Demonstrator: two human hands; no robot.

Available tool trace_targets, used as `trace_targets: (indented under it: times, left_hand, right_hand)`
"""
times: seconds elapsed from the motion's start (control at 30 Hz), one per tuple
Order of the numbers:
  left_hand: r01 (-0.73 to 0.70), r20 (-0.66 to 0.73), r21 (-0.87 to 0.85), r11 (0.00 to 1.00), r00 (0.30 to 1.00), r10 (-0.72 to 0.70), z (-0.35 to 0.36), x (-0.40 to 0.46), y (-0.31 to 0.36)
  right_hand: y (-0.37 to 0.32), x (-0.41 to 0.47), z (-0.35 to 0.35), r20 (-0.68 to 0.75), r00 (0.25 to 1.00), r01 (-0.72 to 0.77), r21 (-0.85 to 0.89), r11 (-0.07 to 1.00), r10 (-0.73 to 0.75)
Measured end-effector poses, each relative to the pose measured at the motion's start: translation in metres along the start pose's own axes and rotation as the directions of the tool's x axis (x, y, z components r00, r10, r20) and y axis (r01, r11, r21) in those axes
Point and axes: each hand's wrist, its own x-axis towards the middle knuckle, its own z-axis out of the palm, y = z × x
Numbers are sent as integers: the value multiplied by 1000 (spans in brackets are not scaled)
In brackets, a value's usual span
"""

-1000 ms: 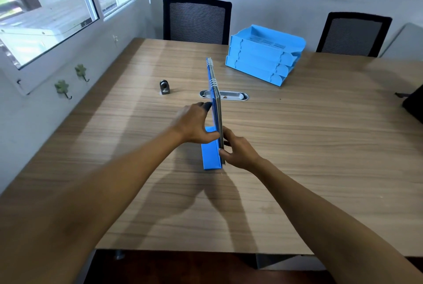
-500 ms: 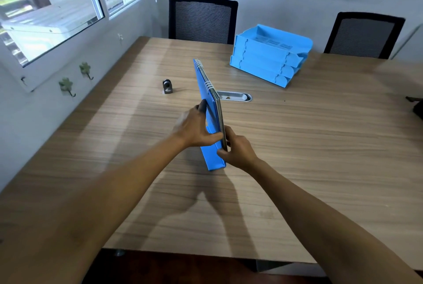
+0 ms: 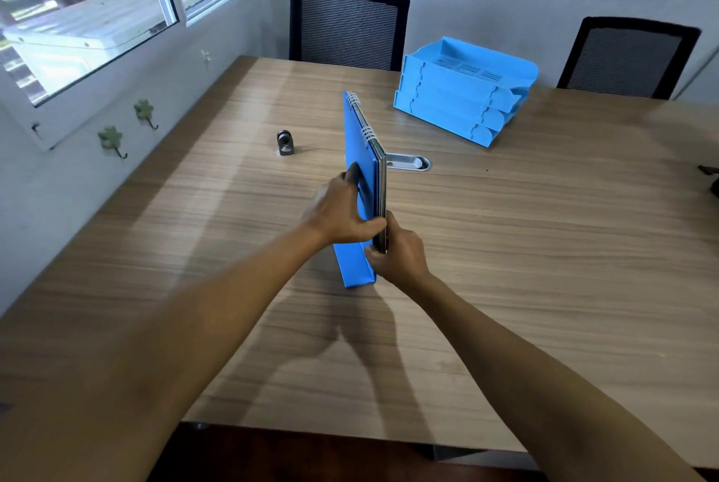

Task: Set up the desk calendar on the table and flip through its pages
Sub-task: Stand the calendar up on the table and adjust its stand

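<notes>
We pinch the desk calendar (image 3: 360, 155) between our left hand (image 3: 342, 215), closed on its blue cover, and our right hand (image 3: 398, 254), closed on the page side, holding it upright mid-table (image 3: 544, 248), apparently to splay its base into a stand.

Daylight from the window (image 3: 116, 15) — arm shadows, motion blur, fisheye edges.

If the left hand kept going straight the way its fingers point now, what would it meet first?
The left hand already lies against the blue desk calendar. Its fingers point away along the cover; beyond that, probably bare table, with the small dark object off to the left.
</notes>
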Motion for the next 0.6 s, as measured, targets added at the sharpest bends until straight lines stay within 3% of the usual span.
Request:
trace_targets:
  times: [0.27, 0.6]
  left_hand:
    - [29, -2, -63, 998, 1000, -29, -8, -4, -10]
    - [-10, 65, -32, 999, 998, 12, -31, -9, -15]
  right_hand:
    - [-6, 1, 6, -27, 1000, -1, 55, 998, 2]
    - [-7, 1, 2, 82, 996, -31, 31, 999, 28]
